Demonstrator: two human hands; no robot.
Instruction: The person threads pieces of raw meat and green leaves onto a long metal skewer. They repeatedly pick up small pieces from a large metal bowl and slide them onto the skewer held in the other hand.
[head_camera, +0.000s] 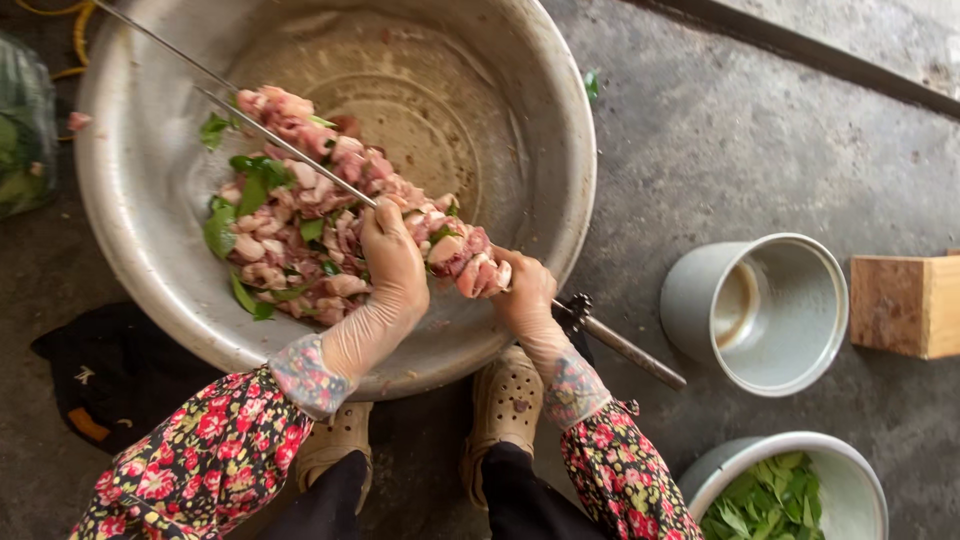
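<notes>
You are threading raw meat onto a long metal skewer (300, 155) over a wide metal basin (150, 200).

The skewer slants from the upper left down to its handle (625, 347) at the lower right, resting across the basin's near rim, with pink meat chunks (470, 262) packed along its lower stretch. Your left hand (392, 262), in a thin clear glove, curls its fingers around the skewer and the meat there; your right hand (527, 295), gloved too, closes around the skewer just above the handle, touching the last chunks. Inside the basin lies a heap of raw meat pieces (290, 240) mixed with green leaves (250, 180). To your right, a grey pot (770, 310) lies tipped on the concrete, near a wooden block (905, 305). Near it, a second bowl (850, 480) holds green leaves (770, 505).
</notes>
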